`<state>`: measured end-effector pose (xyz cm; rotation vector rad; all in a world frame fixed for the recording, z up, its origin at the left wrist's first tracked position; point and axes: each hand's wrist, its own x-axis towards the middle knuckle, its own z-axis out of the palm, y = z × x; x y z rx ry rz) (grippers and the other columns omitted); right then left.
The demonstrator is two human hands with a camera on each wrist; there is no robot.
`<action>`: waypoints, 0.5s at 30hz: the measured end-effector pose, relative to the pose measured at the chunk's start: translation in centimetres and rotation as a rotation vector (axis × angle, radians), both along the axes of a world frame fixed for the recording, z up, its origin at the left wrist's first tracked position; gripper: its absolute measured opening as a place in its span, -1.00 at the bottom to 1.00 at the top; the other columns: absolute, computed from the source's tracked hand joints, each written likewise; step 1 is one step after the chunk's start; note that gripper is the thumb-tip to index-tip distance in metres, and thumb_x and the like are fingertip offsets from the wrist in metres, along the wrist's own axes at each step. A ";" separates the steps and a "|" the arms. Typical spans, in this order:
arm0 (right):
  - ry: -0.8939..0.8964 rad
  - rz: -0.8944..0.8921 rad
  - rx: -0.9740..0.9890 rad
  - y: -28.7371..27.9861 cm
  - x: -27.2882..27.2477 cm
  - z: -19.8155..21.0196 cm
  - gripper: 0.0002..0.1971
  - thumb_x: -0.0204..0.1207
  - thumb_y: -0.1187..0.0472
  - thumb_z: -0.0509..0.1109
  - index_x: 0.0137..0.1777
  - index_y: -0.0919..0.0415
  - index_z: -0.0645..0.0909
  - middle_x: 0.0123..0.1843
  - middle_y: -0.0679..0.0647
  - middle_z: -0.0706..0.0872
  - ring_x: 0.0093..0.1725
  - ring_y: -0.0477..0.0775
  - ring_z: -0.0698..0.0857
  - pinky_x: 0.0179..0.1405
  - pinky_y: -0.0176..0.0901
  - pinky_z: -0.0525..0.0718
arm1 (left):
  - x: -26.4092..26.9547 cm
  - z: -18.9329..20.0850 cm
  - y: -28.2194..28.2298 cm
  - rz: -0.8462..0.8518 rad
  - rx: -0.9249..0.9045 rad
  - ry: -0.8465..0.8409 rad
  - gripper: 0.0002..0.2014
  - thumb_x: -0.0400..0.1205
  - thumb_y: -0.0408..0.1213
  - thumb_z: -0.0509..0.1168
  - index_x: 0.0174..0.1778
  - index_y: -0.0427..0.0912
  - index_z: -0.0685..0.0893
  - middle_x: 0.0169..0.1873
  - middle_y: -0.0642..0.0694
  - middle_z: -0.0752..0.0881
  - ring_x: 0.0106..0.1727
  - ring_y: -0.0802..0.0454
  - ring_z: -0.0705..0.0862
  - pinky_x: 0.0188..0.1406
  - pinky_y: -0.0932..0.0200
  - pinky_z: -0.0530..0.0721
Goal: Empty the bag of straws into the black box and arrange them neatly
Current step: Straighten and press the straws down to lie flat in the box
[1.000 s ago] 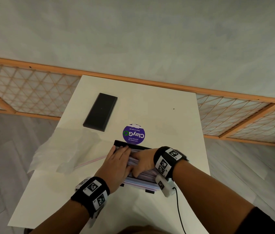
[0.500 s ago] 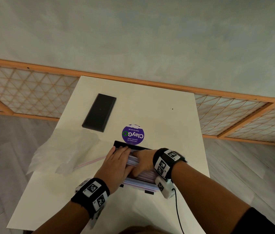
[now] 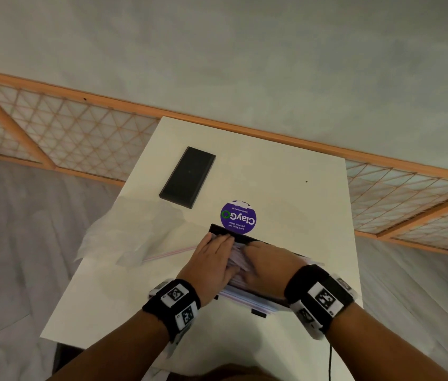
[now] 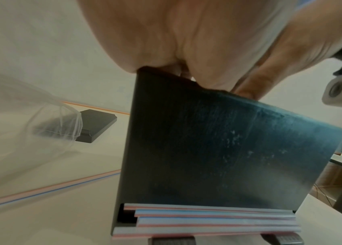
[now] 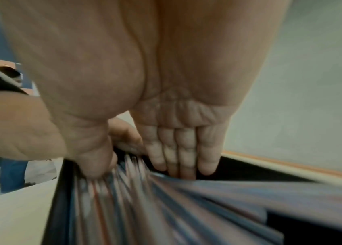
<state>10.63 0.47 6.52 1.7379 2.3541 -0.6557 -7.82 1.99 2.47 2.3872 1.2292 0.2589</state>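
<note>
The long black box (image 3: 245, 239) lies on the white table, filled with striped straws (image 3: 235, 258). My left hand (image 3: 218, 243) lies flat over the box's left side, fingers straight on the straws near the far end. My right hand (image 3: 253, 250) presses into the straws from the right. In the right wrist view its straight fingers (image 5: 180, 159) push down by the far wall and its thumb (image 5: 94, 164) presses the straws (image 5: 145, 207). The left wrist view shows the box's outer wall (image 4: 208, 149), with straw ends (image 4: 208, 220) showing at its near end.
The empty clear bag (image 3: 124, 235) lies crumpled left of the box, with one loose straw (image 3: 168, 253) beside it. The black lid (image 3: 188, 177) rests farther back left. A purple round sticker (image 3: 238, 217) sits just beyond the box. The table's right edge is close to my right wrist.
My right hand and wrist have slid a little back along the box toward me. My left hand stays flat on the straws in the same place.
</note>
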 end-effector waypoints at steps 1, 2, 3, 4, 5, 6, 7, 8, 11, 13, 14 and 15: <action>-0.010 -0.014 -0.038 -0.1 0.1 -0.2 -0.74 0.57 -0.16 0.30 0.02 0.01 0.49 0.04 0.01 0.67 -0.07 0.06 0.66 -0.14 -0.19 0.52 | 0.0 0.1 0.0 -0.003 -0.005 0.006 -0.34 0.77 0.02 0.18 0.74 -0.16 0.16 0.69 -0.08 0.28 0.72 -0.02 0.15 0.61 0.27 -0.27; -0.016 -0.032 -0.085 -0.2 0.1 -0.6 -0.74 0.55 -0.15 0.32 0.02 0.01 0.46 0.04 0.02 0.69 -0.09 0.07 0.66 -0.15 -0.17 0.54 | 0.0 0.1 0.0 -0.006 -0.002 0.008 -0.34 0.77 0.01 0.18 0.74 -0.16 0.16 0.69 -0.08 0.28 0.71 0.00 0.15 0.62 0.26 -0.26; -0.024 -0.058 -0.130 -0.2 0.1 -0.9 -0.71 0.51 -0.15 0.34 0.05 0.02 0.46 0.06 0.04 0.71 -0.07 0.09 0.69 -0.14 -0.15 0.58 | 0.0 -0.1 0.0 -0.014 0.006 0.004 -0.35 0.77 0.01 0.18 0.74 -0.17 0.18 0.68 -0.09 0.30 0.71 0.01 0.17 0.64 0.25 -0.24; -0.034 -0.084 -0.162 -0.2 0.1 -1.3 -0.65 0.47 -0.17 0.35 0.09 0.05 0.49 0.08 0.06 0.73 -0.05 0.11 0.71 -0.12 -0.13 0.64 | -0.1 -0.2 0.1 -0.020 0.011 0.000 -0.35 0.77 0.02 0.18 0.73 -0.18 0.20 0.67 -0.10 0.32 0.70 0.01 0.19 0.67 0.23 -0.22; -0.041 -0.108 -0.188 -0.1 0.0 -1.2 -0.59 0.43 -0.18 0.36 0.15 0.07 0.52 0.09 0.06 0.73 -0.04 0.11 0.72 -0.08 -0.11 0.69 | -0.1 -0.2 0.1 -0.025 0.016 -0.001 -0.35 0.76 0.03 0.18 0.73 -0.19 0.22 0.67 -0.10 0.33 0.69 0.02 0.21 0.70 0.20 -0.19; -0.034 -0.126 -0.205 0.1 0.0 -1.3 -0.54 0.39 -0.18 0.38 0.19 0.08 0.54 0.08 0.06 0.74 -0.03 0.11 0.73 -0.03 -0.08 0.73 | -0.1 -0.4 0.1 -0.030 0.019 0.003 -0.35 0.76 0.04 0.18 0.72 -0.20 0.23 0.66 -0.10 0.34 0.69 0.03 0.22 0.71 0.18 -0.17; -0.020 -0.143 -0.230 0.3 -0.1 -1.1 -0.51 0.35 -0.17 0.40 0.21 0.07 0.56 0.07 0.05 0.74 -0.03 0.11 0.73 0.00 -0.05 0.76 | -0.1 -0.4 0.1 -0.034 0.023 0.006 -0.34 0.76 0.04 0.18 0.72 -0.20 0.23 0.66 -0.10 0.34 0.69 0.04 0.23 0.72 0.18 -0.18; 0.001 -0.151 -0.255 0.6 -0.2 -1.1 -0.50 0.33 -0.14 0.44 0.22 0.08 0.56 0.06 0.05 0.74 -0.03 0.11 0.73 0.03 -0.03 0.77 | -0.2 -0.4 0.1 -0.039 0.025 0.009 -0.34 0.76 0.04 0.18 0.72 -0.20 0.23 0.67 -0.10 0.34 0.69 0.04 0.22 0.70 0.20 -0.21; 0.060 -0.161 -0.331 1.3 -0.5 -0.5 -0.45 0.27 -0.06 0.55 0.25 0.08 0.57 0.06 0.04 0.72 0.00 0.07 0.71 0.07 0.01 0.76 | -0.2 0.0 0.1 -0.034 0.025 -0.003 -0.32 0.75 0.06 0.20 0.73 -0.19 0.21 0.68 -0.09 0.31 0.70 0.02 0.19 0.62 0.28 -0.30; 0.071 -0.150 -0.350 1.6 -0.5 -0.3 -0.45 0.26 -0.03 0.58 0.25 0.07 0.56 0.06 0.02 0.71 0.00 0.06 0.71 0.08 0.00 0.76 | -0.2 0.3 0.1 -0.040 0.013 -0.008 -0.33 0.75 0.06 0.20 0.72 -0.17 0.21 0.68 -0.08 0.30 0.70 0.01 0.18 0.60 0.28 -0.29; 0.072 -0.139 -0.347 1.5 -0.5 -0.2 -0.46 0.28 -0.01 0.59 0.25 0.07 0.55 0.06 0.02 0.71 0.00 0.07 0.70 0.08 0.00 0.76 | -0.2 0.4 0.1 -0.046 0.011 -0.008 -0.34 0.75 0.05 0.21 0.72 -0.16 0.23 0.67 -0.07 0.31 0.69 0.01 0.18 0.60 0.29 -0.29; 0.074 -0.130 -0.335 1.5 -0.3 0.0 -0.47 0.30 0.01 0.59 0.26 0.05 0.54 0.07 0.01 0.71 0.01 0.07 0.70 0.08 -0.01 0.75 | -0.3 0.3 0.2 -0.054 0.009 -0.009 -0.37 0.74 0.04 0.22 0.70 -0.14 0.28 0.65 -0.05 0.35 0.68 0.01 0.22 0.60 0.29 -0.29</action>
